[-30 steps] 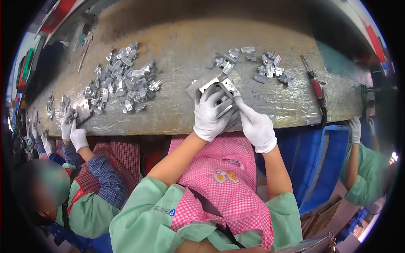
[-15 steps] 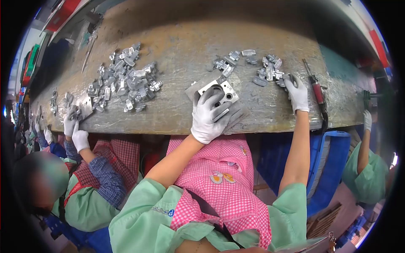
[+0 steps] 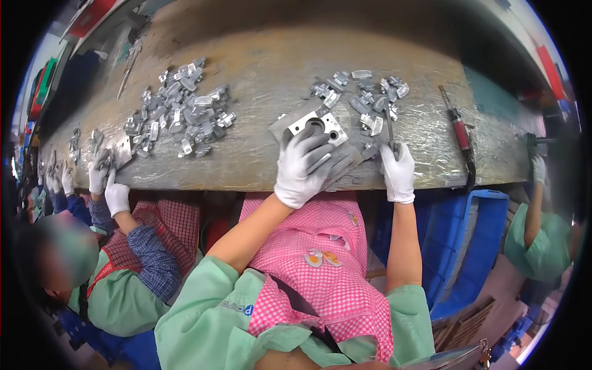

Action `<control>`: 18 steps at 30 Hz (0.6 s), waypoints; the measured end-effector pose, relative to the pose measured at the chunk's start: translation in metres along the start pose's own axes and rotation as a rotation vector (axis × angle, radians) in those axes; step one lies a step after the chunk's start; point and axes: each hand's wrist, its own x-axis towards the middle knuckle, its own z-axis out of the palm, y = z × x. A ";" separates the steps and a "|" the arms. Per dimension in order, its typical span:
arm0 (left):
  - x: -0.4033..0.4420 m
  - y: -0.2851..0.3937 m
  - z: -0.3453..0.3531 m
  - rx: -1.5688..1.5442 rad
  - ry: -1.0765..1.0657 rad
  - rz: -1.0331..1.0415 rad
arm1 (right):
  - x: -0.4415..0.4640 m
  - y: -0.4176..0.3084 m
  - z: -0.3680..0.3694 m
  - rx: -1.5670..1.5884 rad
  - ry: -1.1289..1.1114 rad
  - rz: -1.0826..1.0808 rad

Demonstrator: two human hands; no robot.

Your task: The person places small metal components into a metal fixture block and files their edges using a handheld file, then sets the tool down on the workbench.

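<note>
My left hand (image 3: pixel 302 166), in a white glove with greyed fingers, is bent over the near side of a metal block (image 3: pixel 337 125) with round holes. The block lies on a flat grey plate (image 3: pixel 280 128), and the fingers cover part of it. To its right, my gloved right hand (image 3: pixel 399 171) is closed round the lower end of a thin dark metal bar (image 3: pixel 389 120), which points away from me. Small grey cast metal parts (image 3: pixel 362 103) lie loosely just beyond both hands. Whether a small part sits under my left fingers is hidden.
A larger heap of metal parts (image 3: pixel 185 111) lies to the left. A red-handled tool with a cable (image 3: pixel 459 131) rests at the right. A blue crate (image 3: pixel 468 246) stands below the table edge. At the left, a co-worker's gloved hands (image 3: pixel 116 194) are busy; another person (image 3: pixel 536 237) is far right.
My right hand has moved left and towards me from the right side of the small parts, now with the bar in it. Some parts have shifted left. My left hand stays at the block.
</note>
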 end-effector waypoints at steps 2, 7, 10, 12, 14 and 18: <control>0.013 0.007 -0.025 0.068 -0.086 -0.079 | -0.009 -0.020 -0.004 0.147 -0.027 0.161; 0.012 -0.067 -0.060 -0.124 0.472 -0.405 | -0.025 -0.045 0.001 0.256 -0.085 0.192; 0.009 -0.093 -0.085 0.680 0.385 -0.097 | -0.032 -0.048 0.005 0.151 -0.176 0.085; 0.010 -0.053 -0.062 0.220 0.267 -0.224 | -0.035 -0.044 0.009 0.003 -0.244 -0.083; 0.011 -0.014 -0.045 0.327 -0.066 -0.107 | -0.039 -0.060 0.009 -0.139 -0.329 -0.243; 0.024 0.010 -0.024 0.071 -0.301 -0.056 | -0.039 -0.082 0.017 -0.160 -0.464 -0.339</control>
